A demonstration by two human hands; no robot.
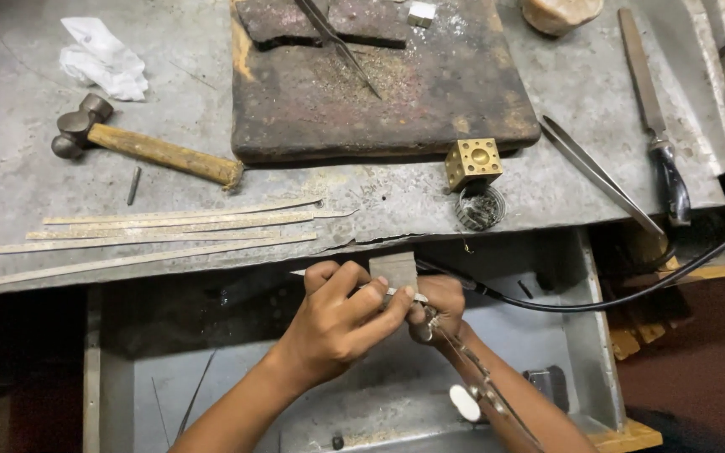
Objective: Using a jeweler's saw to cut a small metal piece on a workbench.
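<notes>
My left hand (339,321) pinches a thin metal strip (404,294) against the grey bench peg (394,268) jutting from the workbench edge. Just to its right, my right hand (440,307) grips the handle of a slim saw frame (473,377), which slants down toward my forearm. The two hands touch each other over the open metal drawer (589,335). The strip's far end is hidden under my fingers.
Several long metal strips (161,231) lie on the grey bench at left, near a wooden-handled hammer (140,147) and a white cloth (104,57). A dark slab (379,92) carries tweezers (341,42). A brass cube (472,161), long tweezers (602,176), a file (652,109) and a black cable (631,289) sit right.
</notes>
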